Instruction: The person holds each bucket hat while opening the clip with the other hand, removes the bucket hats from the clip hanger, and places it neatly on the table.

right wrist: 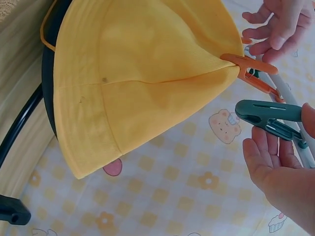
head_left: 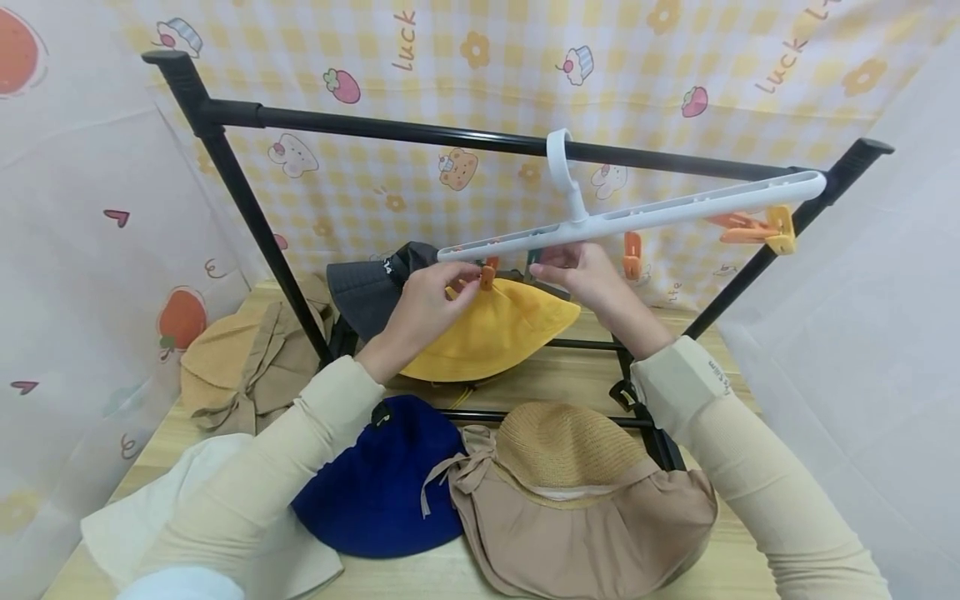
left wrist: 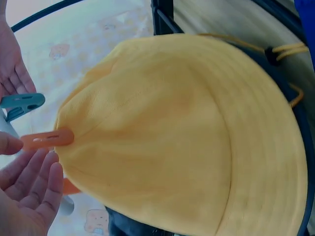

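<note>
A yellow bucket hat (head_left: 487, 333) hangs below a white hanger (head_left: 637, 218), its crown caught in an orange clip (left wrist: 48, 139). Beside that clip is my left hand (head_left: 427, 304). Its thumb tip meets the clip's end in the left wrist view, while the other fingers (left wrist: 51, 184) lie loosely below, not squeezing it. My right hand (head_left: 588, 275) pinches a green clip (right wrist: 268, 115) between thumb and fingers, just off the hat's crown. In the right wrist view nothing shows in that clip's mouth. A dark grey hat (head_left: 363, 292) hangs partly behind the yellow one.
The hanger hooks over a black rack bar (head_left: 420, 133). More clips, one orange (head_left: 632, 254) and one yellow (head_left: 782, 229), hang toward its right end. On the wooden table lie a navy hat (head_left: 390, 492), a straw-and-beige hat (head_left: 585, 517), a white hat (head_left: 187, 467) and tan hats (head_left: 225, 358).
</note>
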The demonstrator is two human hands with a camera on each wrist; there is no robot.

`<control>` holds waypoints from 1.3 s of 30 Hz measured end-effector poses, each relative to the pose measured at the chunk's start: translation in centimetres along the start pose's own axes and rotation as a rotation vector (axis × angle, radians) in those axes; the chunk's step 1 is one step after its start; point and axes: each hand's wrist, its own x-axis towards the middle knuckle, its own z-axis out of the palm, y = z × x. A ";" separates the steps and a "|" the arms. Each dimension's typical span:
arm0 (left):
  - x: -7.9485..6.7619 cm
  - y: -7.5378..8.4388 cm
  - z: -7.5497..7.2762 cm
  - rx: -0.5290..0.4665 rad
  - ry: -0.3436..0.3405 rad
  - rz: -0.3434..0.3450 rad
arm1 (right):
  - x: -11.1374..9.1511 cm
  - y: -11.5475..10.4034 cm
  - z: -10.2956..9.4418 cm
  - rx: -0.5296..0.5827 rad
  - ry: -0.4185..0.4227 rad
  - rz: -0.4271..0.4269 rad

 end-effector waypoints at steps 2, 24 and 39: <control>-0.1 0.0 0.3 -0.028 0.004 -0.010 | 0.0 0.0 0.0 0.002 0.001 -0.003; 0.6 1.2 2.5 -0.336 0.212 -0.196 | -0.3 0.8 0.8 0.069 0.051 -0.018; 0.4 1.2 2.5 -0.373 0.197 -0.186 | 0.7 5.1 2.5 -0.033 0.017 -0.079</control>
